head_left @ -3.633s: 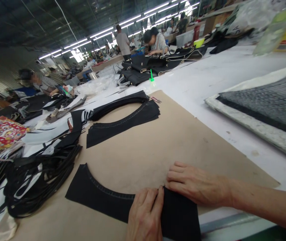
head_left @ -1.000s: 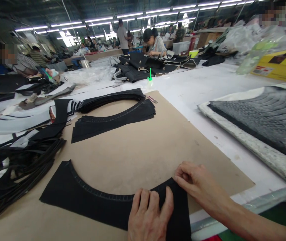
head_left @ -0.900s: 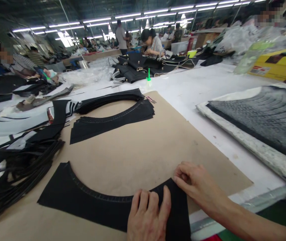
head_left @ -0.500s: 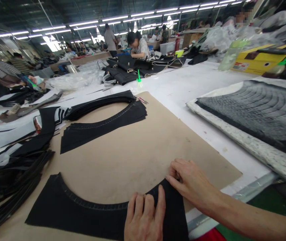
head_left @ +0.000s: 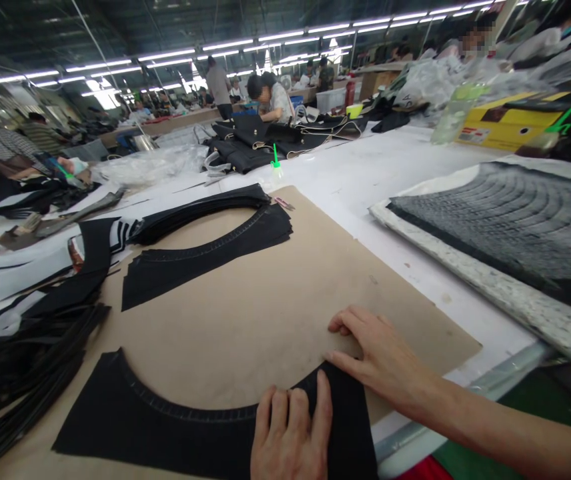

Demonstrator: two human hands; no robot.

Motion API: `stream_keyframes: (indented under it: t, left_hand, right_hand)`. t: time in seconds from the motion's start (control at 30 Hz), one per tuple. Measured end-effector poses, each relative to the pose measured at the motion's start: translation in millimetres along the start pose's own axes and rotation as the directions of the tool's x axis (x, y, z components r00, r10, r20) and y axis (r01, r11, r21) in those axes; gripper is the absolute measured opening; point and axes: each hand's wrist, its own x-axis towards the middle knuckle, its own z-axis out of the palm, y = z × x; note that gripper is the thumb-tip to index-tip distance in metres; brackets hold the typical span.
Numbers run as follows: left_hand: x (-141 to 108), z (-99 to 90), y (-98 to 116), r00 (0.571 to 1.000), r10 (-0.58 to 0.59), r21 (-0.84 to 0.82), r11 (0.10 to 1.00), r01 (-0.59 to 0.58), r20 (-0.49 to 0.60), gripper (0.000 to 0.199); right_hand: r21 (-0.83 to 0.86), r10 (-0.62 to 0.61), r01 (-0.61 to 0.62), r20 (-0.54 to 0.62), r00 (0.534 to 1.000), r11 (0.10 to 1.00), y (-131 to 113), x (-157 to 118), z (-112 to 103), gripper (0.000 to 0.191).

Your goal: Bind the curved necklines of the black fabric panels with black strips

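A black curved fabric or leather piece lies flat on the brown board in front of me. Notches or stitch-like marks run along its inner curve. My left hand rests on the piece right of the curve, fingers stretched out and pressing down. At the piece's upper right tip is my right hand, its thumb by the edge and its fingers apart from the thumb over the board. Nothing shows between them. Farther up the board lie a fanned stack of similar black pieces and a thicker curved stack.
Small thread snips lie by the stacks. A green-tipped glue bottle stands beyond the board. Black strips are heaped at left. A speckled slab bears dark textured sheets at right. A yellow box and co-workers are farther back.
My right hand's fingers have spread away from the thumb, moving slightly left and up. My left hand stays on the black piece. The camera view has shifted slightly.
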Motion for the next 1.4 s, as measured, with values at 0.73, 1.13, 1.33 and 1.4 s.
stream_keyframes:
  t: [0.73, 1.13, 1.33, 1.4]
  left_hand:
    - [-0.9, -1.9, 2.2, 1.000, -0.026, -0.021, 0.999, 0.026, 0.014, 0.045]
    - [-5.8, -0.4, 1.7, 0.998, -0.064, -0.076, 0.995, 0.062, -0.014, 0.045]
    - [-9.7, -1.2, -4.0, 0.980, -0.193, -0.295, 0.940, 0.168, -0.056, 0.039]
    - [-9.6, -7.0, -13.1, 0.967, -0.250, -0.340, 0.914, 0.220, -0.046, 0.038]
  right_hand:
    - [0.088, -0.119, 0.118, 0.003, 0.993, 0.989, 23.7, 1.5, -0.4, 0.027]
    - [0.012, -0.126, 0.126, 0.149, 0.981, 0.992, 1.5, -11.8, -6.3, 0.023]
    - [-0.031, -0.089, 0.096, 0.177, 0.980, 0.995, -9.3, -7.5, -3.0, 0.022]
    - [-0.089, -0.146, 0.163, 0.172, 0.974, 0.983, -11.4, -5.9, -1.7, 0.021]
